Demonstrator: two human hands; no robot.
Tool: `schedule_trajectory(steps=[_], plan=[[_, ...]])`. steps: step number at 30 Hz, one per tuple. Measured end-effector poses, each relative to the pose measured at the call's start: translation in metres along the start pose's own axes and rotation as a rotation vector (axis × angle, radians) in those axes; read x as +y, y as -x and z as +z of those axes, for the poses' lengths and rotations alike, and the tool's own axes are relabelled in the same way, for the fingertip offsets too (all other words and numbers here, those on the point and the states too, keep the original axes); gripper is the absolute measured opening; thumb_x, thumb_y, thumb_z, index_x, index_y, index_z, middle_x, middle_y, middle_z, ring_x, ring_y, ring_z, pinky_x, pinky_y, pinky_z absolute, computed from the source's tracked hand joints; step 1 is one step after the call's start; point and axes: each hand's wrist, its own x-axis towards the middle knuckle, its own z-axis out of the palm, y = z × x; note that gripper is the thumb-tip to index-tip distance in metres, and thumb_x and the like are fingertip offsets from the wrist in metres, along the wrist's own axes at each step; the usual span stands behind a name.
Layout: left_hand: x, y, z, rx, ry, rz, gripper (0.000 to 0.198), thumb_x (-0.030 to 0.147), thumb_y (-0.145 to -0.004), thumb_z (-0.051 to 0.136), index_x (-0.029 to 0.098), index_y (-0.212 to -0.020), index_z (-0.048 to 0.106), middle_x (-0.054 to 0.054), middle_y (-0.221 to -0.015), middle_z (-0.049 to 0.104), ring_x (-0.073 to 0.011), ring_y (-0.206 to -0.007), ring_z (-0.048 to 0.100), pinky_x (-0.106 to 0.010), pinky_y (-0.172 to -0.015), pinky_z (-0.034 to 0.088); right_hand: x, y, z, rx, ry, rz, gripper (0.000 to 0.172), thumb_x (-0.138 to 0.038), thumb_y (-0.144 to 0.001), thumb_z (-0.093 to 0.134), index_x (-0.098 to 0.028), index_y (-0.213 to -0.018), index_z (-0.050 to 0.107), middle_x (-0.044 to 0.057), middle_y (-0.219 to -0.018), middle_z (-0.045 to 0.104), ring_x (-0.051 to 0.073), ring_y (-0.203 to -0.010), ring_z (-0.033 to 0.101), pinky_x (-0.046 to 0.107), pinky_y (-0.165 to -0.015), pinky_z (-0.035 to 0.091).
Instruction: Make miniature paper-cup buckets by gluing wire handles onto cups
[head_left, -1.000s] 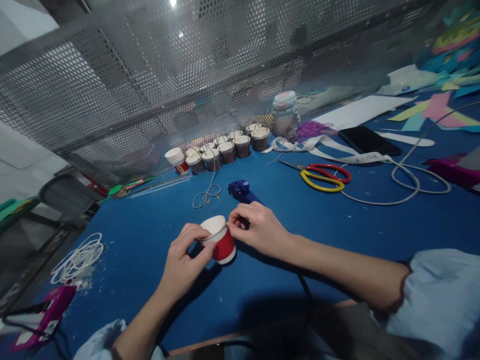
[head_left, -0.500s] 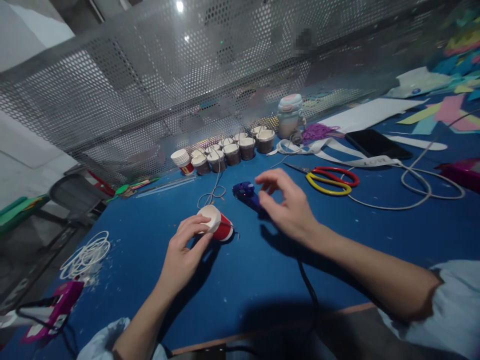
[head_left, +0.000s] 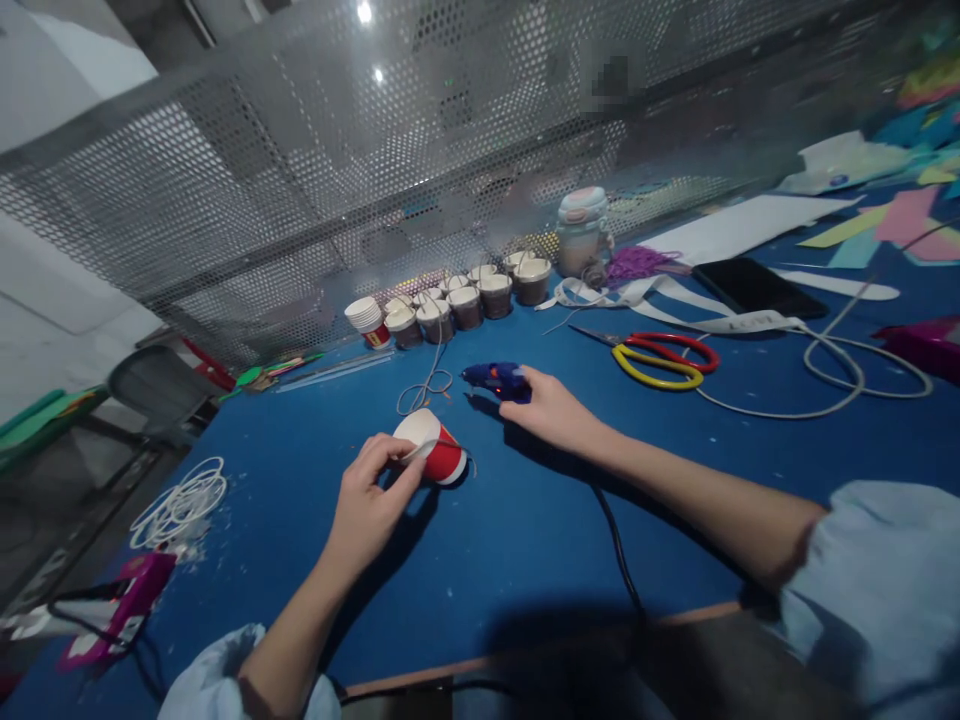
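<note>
My left hand (head_left: 377, 486) pinches the rim of a red and white paper cup (head_left: 444, 459), which lies tipped on its side on the blue table (head_left: 510, 560). A thin grey cord (head_left: 454, 445) runs along the cup's side. My right hand (head_left: 556, 412) is wrapped round a dark blue glue gun (head_left: 495, 379), its nozzle pointing left and its body just above the tabletop. The glue gun's black cable (head_left: 618, 545) trails toward the table's front edge. Beyond the cup lies a loose loop of grey cord (head_left: 425, 390).
Several wrapped cups (head_left: 465, 308) and a stack of paper cups (head_left: 367, 322) line the back, beside a drinking bottle (head_left: 582, 232). Scissors (head_left: 660, 362), white ribbon (head_left: 682, 314) and a phone (head_left: 757, 287) lie right. White cord (head_left: 180, 503) and a magenta tool (head_left: 120, 610) sit left.
My right hand has closed round the glue gun and lifted it slightly, turning its nozzle to the left. My left hand stays at the cup, its fingers shifted a little along the rim.
</note>
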Motion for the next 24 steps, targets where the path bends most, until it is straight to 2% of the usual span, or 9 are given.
schedule_trajectory(steps=[3, 5, 8, 13, 21, 24], plan=[[0.000, -0.001, -0.003, 0.037, 0.047, -0.049, 0.017, 0.033, -0.085, 0.061, 0.018, -0.077, 0.062, -0.001, -0.076, 0.057, -0.0131, -0.069, 0.050, -0.025, -0.064, 0.040, -0.021, 0.015, -0.007, -0.125, -0.232, 0.003, 0.015, -0.013, -0.072, 0.050, -0.017, -0.078, 0.063, 0.000, -0.062, 0.063, 0.013, -0.055, 0.057, 0.023, -0.051, 0.045], [0.000, -0.001, -0.004, 0.060, 0.075, -0.078, 0.018, 0.034, -0.085, 0.061, 0.018, -0.076, 0.061, -0.001, -0.076, 0.057, -0.0130, -0.068, 0.049, -0.024, -0.062, 0.039, -0.033, 0.026, -0.008, -0.134, -0.325, -0.041, 0.011, -0.014, -0.073, 0.052, -0.018, -0.073, 0.062, -0.002, -0.060, 0.059, 0.013, -0.054, 0.054, 0.023, -0.050, 0.045], [0.000, -0.003, -0.004, 0.071, 0.085, -0.098, 0.019, 0.034, -0.084, 0.062, 0.018, -0.074, 0.060, 0.000, -0.074, 0.055, -0.0127, -0.068, 0.048, -0.024, -0.063, 0.038, -0.043, 0.038, -0.005, -0.137, -0.376, -0.065, 0.009, -0.026, -0.078, 0.060, -0.019, -0.072, 0.063, -0.002, -0.063, 0.058, 0.012, -0.056, 0.051, 0.023, -0.050, 0.044], [-0.001, -0.003, -0.004, 0.072, 0.097, -0.099, 0.020, 0.034, -0.085, 0.061, 0.018, -0.074, 0.061, 0.000, -0.073, 0.055, -0.0125, -0.069, 0.048, -0.024, -0.064, 0.038, -0.042, 0.046, 0.001, -0.176, -0.372, -0.049, 0.021, -0.037, -0.080, 0.066, -0.019, -0.072, 0.059, -0.004, -0.060, 0.052, 0.010, -0.052, 0.046, 0.022, -0.047, 0.039], [0.003, -0.003, -0.004, 0.065, 0.107, -0.085, 0.020, 0.034, -0.086, 0.061, 0.018, -0.073, 0.063, 0.000, -0.072, 0.057, -0.0131, -0.069, 0.049, -0.024, -0.065, 0.039, -0.044, 0.048, 0.004, -0.095, -0.279, -0.155, 0.022, -0.034, -0.081, 0.065, -0.019, -0.067, 0.057, -0.003, -0.057, 0.053, 0.010, -0.051, 0.047, 0.022, -0.047, 0.040], [0.003, -0.003, -0.004, 0.065, 0.111, -0.073, 0.019, 0.033, -0.086, 0.060, 0.018, -0.074, 0.063, -0.001, -0.073, 0.056, -0.0135, -0.070, 0.049, -0.024, -0.064, 0.039, -0.045, 0.048, 0.004, -0.105, -0.256, -0.219, 0.021, -0.032, -0.082, 0.063, -0.018, -0.068, 0.058, -0.003, -0.059, 0.055, 0.010, -0.051, 0.048, 0.022, -0.048, 0.040]])
